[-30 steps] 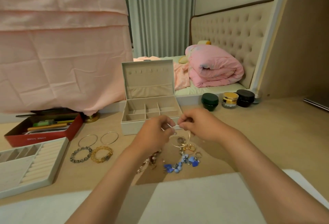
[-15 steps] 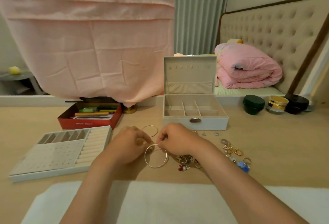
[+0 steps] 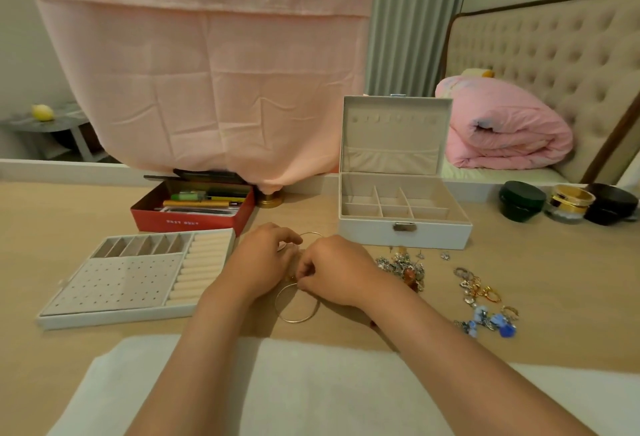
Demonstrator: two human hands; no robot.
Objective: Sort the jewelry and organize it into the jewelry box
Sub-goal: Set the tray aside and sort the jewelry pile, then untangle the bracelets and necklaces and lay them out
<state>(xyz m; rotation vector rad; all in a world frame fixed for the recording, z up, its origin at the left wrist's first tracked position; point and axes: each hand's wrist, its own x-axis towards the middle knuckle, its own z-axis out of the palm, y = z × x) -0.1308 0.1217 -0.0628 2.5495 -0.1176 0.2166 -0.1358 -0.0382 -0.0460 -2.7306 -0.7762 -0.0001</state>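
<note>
A white jewelry box point(image 3: 404, 231) stands open at the back, its compartments bare. Its removable tray point(image 3: 138, 279) lies to the left. My right hand point(image 3: 337, 271) pinches a thin gold bangle point(image 3: 298, 314) that lies on the wooden table. My left hand point(image 3: 258, 264) is curled over other bangles; one thin hoop point(image 3: 311, 234) shows behind it. To the right lie a silver tangle of jewelry point(image 3: 403, 267) and a pile of rings and blue pieces point(image 3: 485, 304).
A red tin of pens point(image 3: 194, 210) sits behind the tray. Three cosmetic jars point(image 3: 568, 205) stand at the back right. A white cloth point(image 3: 311, 390) covers the near table edge. Pink fabric hangs behind, over a brass base point(image 3: 270, 200).
The view swung left. My hands carried the gold bangle left from the jewelry pile and lowered it onto the table beside the other bangles.
</note>
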